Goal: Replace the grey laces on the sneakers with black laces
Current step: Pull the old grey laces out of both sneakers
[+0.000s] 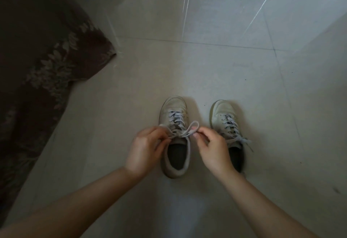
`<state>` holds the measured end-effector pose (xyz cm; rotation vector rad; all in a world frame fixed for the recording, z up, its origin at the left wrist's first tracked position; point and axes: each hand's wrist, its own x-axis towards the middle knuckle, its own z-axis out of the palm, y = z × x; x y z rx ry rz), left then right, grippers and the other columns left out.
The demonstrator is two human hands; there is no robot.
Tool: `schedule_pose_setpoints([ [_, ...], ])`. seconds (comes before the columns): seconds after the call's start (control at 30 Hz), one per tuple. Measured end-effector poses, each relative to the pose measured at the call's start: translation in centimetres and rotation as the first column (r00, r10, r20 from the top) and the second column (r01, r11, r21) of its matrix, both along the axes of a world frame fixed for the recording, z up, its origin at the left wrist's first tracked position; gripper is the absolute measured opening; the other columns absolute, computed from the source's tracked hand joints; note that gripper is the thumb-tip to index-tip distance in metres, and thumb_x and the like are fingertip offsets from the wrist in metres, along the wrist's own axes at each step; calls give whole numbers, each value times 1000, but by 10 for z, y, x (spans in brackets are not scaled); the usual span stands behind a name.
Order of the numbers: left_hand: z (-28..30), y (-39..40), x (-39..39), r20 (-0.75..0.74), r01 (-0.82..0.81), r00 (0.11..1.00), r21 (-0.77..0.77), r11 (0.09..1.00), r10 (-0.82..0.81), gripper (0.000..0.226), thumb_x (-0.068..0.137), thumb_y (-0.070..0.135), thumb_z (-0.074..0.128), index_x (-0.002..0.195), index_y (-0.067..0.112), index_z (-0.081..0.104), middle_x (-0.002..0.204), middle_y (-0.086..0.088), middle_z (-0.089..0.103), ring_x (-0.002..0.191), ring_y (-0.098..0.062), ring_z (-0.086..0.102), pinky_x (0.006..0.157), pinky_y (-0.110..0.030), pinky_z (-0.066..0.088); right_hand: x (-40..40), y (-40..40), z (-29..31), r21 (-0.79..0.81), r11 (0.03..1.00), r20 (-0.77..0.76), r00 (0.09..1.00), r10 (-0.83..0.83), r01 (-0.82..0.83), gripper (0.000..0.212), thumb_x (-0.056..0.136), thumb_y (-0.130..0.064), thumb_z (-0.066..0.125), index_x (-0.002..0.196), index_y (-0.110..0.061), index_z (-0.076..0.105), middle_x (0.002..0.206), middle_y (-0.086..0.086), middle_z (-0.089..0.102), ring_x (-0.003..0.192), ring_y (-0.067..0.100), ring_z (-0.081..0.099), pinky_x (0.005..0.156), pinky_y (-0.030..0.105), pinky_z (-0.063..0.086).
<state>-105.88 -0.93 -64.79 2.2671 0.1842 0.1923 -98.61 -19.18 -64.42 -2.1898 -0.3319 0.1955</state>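
Two hands' fingers (165, 134) pinching left sneaker's (175, 138) grey lace (189, 130); right sneaker (228, 125) beside; patterned cloth (43, 59) leftward

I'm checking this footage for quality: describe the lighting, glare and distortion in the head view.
Head view: dim overall, darkest at the corners and over the patterned fabric; bright streaks of glare cross the tiled floor at upper right; wide-angle bending curves the tile joints; both sneakers cast soft shadows.
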Motion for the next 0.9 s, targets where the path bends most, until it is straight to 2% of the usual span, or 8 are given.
schedule_pose_setpoints([
  [0.13,0,26,-17,-89,-245,967,-57,968,239,12,85,20,65,74,20,59,74,9,64,76,-2,60,72,-19,46,9,-16,13,272,908,-363,908,-210,319,11,92,-4,56,89,-13,62,93,1,70,88,9,65,81,17,49],
  [0.27,3,38,-23,-293,-392,890,-98,915,350,14,83,12,63,71,11,56,72,1,63,75,-9,59,62,-14,41,14,-20,37,590,498,-760,646,77,636,11,93,-4,43,93,-5,54,104,15,71,104,24,66,91,35,53],
  [0.37,0,44,-16,-386,-531,788,-32,847,479,24,78,28,59,69,8,51,67,-2,58,74,-26,58,62,-30,40,18,-16,50,603,276,-797,581,166,748,7,79,-13,46,79,-10,53,65,5,60,66,17,66,77,34,59],
  [0.47,2,52,-8,-449,-473,755,131,871,478,25,72,40,52,74,15,54,79,-2,63,88,-32,60,76,-36,43,27,-16,57,561,416,-800,598,49,716,5,75,-10,45,76,-15,47,49,-4,34,42,8,34,40,18,36],
  [0.57,5,44,-4,-271,-249,897,342,906,349,43,76,40,52,111,16,61,111,-7,64,109,-31,56,93,-40,40,32,-19,54,355,828,-602,784,-152,433,26,88,-2,33,93,-10,57,58,4,49,44,12,39,40,20,30],
  [0.63,8,27,-2,-133,-116,978,290,950,159,49,77,47,46,113,18,63,110,-3,64,106,-28,58,92,-40,41,30,-17,52,130,975,-432,895,-110,182,31,92,-4,35,100,-12,65,73,2,62,54,14,52,49,25,40],
  [0.73,10,3,5,-89,51,996,284,958,-26,44,77,50,50,106,21,65,101,-1,64,94,-26,61,85,-40,47,20,-8,44,-192,969,-156,980,125,-154,18,92,-24,52,95,-22,70,90,-8,64,79,10,60,74,27,47],
  [0.9,4,-14,20,-155,145,984,377,915,-92,41,67,34,74,100,15,58,99,-5,58,86,-29,60,66,-34,46,4,12,16,-335,907,161,932,323,-256,15,74,-19,74,88,-15,71,106,0,61,99,20,58,84,28,45],
])
